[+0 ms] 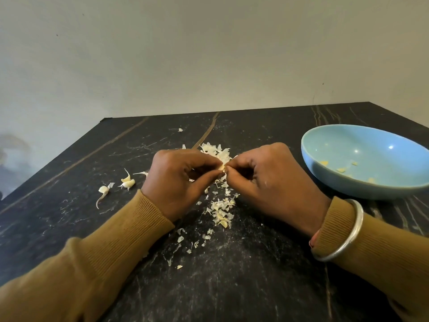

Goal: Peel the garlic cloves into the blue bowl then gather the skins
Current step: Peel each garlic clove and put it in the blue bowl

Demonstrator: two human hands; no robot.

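My left hand and my right hand meet at the middle of the table, and both pinch one small garlic clove between fingertips and thumbs; most of the clove is hidden. Papery white skins lie heaped just beyond the hands, and more skins are scattered under and in front of them. Three unpeeled cloves lie to the left of my left hand. The blue bowl stands to the right, with a few pale yellow garlic pieces inside.
The table is black marble with pale veins, set against a plain wall. Its left edge runs diagonally from the back corner towards me. A stray skin flake lies farther back. A silver bangle sits on my right wrist.
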